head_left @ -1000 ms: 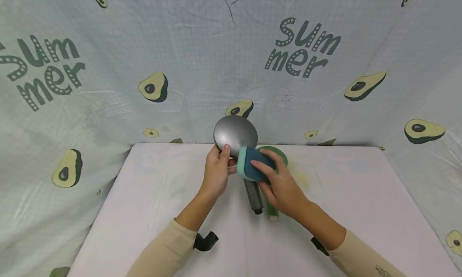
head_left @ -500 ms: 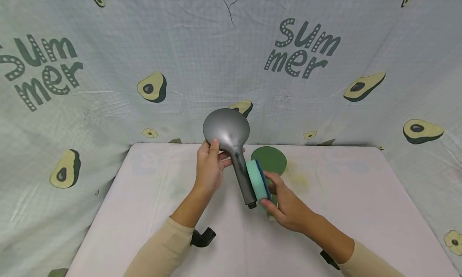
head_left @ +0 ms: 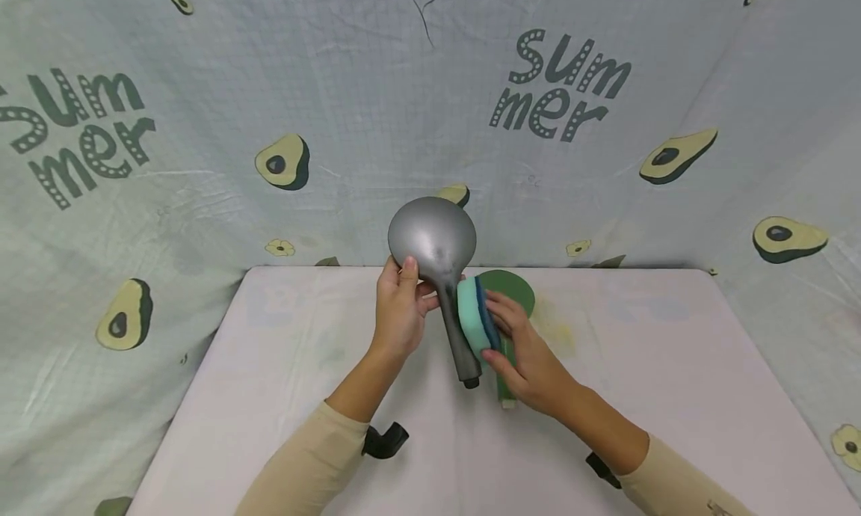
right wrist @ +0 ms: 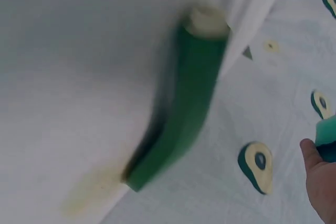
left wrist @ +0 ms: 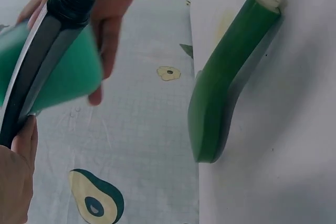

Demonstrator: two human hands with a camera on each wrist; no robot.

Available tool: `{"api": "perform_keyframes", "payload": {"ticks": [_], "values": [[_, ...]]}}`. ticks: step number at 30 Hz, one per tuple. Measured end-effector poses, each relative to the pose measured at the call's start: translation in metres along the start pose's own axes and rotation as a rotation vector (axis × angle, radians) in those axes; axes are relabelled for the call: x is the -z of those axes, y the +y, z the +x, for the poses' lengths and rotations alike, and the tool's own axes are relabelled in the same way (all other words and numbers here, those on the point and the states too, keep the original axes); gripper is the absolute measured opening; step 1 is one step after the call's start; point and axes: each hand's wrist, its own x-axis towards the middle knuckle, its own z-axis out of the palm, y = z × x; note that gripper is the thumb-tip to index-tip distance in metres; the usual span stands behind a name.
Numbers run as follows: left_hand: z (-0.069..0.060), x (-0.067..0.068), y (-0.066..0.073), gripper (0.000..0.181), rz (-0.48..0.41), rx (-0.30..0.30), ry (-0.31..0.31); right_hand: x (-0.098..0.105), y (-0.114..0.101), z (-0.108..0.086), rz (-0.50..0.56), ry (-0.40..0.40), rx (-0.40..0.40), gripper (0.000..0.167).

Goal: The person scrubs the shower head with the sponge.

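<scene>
Held up over the table is a grey shower head [head_left: 433, 235], its round back turned upward and its handle slanting down to the right. My left hand [head_left: 398, 314] grips it near the neck, thumb on top. In my right hand [head_left: 531, 359] is a two-layer sponge [head_left: 474, 314], pinched between thumb and fingers. Its light teal side lies against the right side of the handle; the dark blue side faces the palm. In the left wrist view, the black threaded end [left wrist: 73, 1] of the handle shows in front of the sponge [left wrist: 63, 72].
A green shower head [head_left: 516, 288] lies on the white table [head_left: 323, 351] behind the right hand, partly covered by it. In the right wrist view this green shower head [right wrist: 189, 93] is blurred. A cloth with avocado prints [head_left: 363, 112] hangs behind the table.
A second ago the sponge covered the shower head's neck, blue side up. It then turned onto the handle's right side and has since slid up along it. The shower head has shifted slightly right.
</scene>
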Motion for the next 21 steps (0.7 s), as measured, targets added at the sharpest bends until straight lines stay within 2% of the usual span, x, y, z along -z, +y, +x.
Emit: {"api": "perform_keyframes", "payload": {"ticks": [5,9,12,15,18,21], "values": [[0.000,-0.001,-0.004,0.042,0.008,0.026,0.038,0.011,-0.002,0.026,-0.024,0.030,-0.060,0.075],[0.002,-0.001,-0.003,0.040,0.012,0.037,0.053,0.012,-0.002,0.023,-0.025,0.013,-0.053,0.073],[0.004,0.001,-0.001,0.041,0.013,0.041,0.044,0.008,0.002,0.009,-0.038,-0.007,0.007,0.064],[0.006,0.004,0.002,0.042,0.018,0.037,0.037,0.002,0.006,-0.013,-0.083,-0.015,0.106,0.053],[0.009,0.006,0.003,0.042,0.022,0.040,0.041,-0.003,0.009,-0.036,-0.177,0.002,0.206,0.046],[0.012,0.007,0.004,0.041,0.039,0.062,0.069,-0.004,0.008,-0.045,-0.312,0.035,0.307,0.037]]}}
